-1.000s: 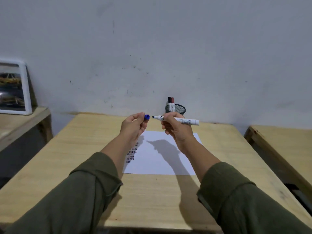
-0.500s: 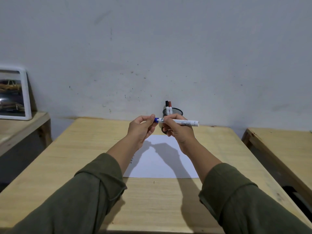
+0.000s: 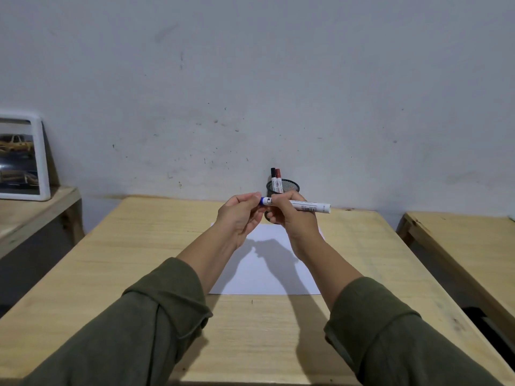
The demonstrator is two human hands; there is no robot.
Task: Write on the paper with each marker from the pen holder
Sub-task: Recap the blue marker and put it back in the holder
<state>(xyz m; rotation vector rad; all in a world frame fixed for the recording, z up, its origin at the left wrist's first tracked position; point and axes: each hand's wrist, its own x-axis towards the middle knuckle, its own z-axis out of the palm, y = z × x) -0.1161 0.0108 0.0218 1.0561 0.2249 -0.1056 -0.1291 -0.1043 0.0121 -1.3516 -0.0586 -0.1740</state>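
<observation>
Both hands hold the blue marker (image 3: pixel 295 205): right hand (image 3: pixel 292 218) wraps its body, left hand (image 3: pixel 239 215) pinches the cap end. Two markers (image 3: pixel 276 181) wait in the pen holder (image 3: pixel 289 188) just behind the fingers, so more writing is left

A light wooden table (image 3: pixel 139 260) carries a white sheet of paper (image 3: pixel 264 277) lying flat near its middle. A black mesh pen holder (image 3: pixel 289 186) stands at the far edge, beyond the paper.

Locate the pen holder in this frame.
In the head view the pen holder stands at the far edge of the table, against the wall, right behind the right hand, with a black and a red marker upright inside.
</observation>
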